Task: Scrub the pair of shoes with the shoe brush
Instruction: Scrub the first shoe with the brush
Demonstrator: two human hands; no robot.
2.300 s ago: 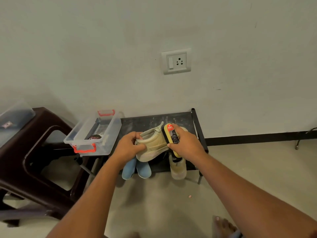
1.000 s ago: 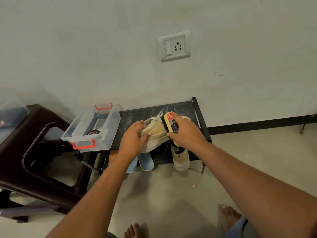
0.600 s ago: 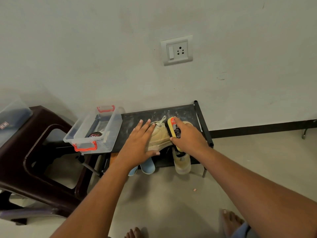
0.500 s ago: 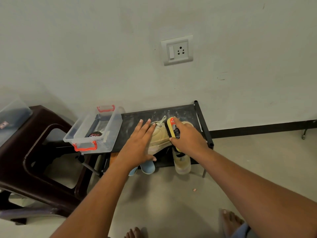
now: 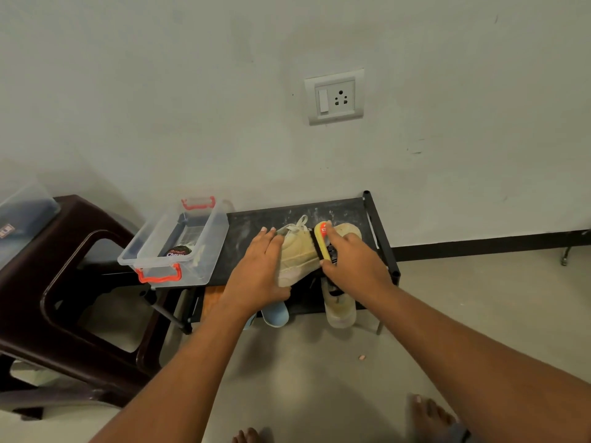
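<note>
A beige shoe (image 5: pixel 299 254) lies on the black shoe rack's top shelf (image 5: pixel 252 223). My left hand (image 5: pixel 256 273) presses flat on its heel side with straight fingers. My right hand (image 5: pixel 350 260) grips a yellow shoe brush (image 5: pixel 321 239) with black bristles, held against the shoe's upper. The second beige shoe (image 5: pixel 339 310) sits on the lower shelf, toe sticking out below my right wrist.
A clear plastic box with red handles (image 5: pixel 174 246) holding a polish tin (image 5: pixel 178 251) stands on the rack's left end. A dark brown plastic stool (image 5: pixel 68 282) is at the left. Blue slippers (image 5: pixel 275 314) poke out under the rack. My bare feet (image 5: pixel 428 417) are on the floor.
My left hand let go of the shoe's heel and now lies flat on it. The shoe came down onto the shelf. The brush stays against the shoe.
</note>
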